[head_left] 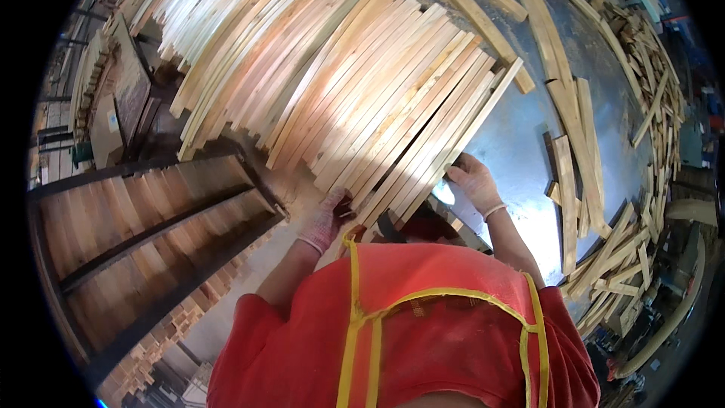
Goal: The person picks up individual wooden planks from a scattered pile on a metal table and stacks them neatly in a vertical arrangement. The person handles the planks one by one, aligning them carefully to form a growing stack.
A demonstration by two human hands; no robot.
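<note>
1. The left hand, gloved, has its fingers curled at the near ends of the wooden sticks; I can't tell whether it grips one. The right hand, also gloved, is bent at the edge of the outermost stick; whether it grips is unclear too.
2. The sticks lie in front of the person, side by side, slanting across the table.
3. Most look lined up already; a dark gap parts the right-hand few from the rest, so I'd judge the row not quite tight yet.
4. Rightward, loose boards lie apart from the row.
5. Farther right sits a scrap heap; at left, a dark-framed rack holds planks.
</note>
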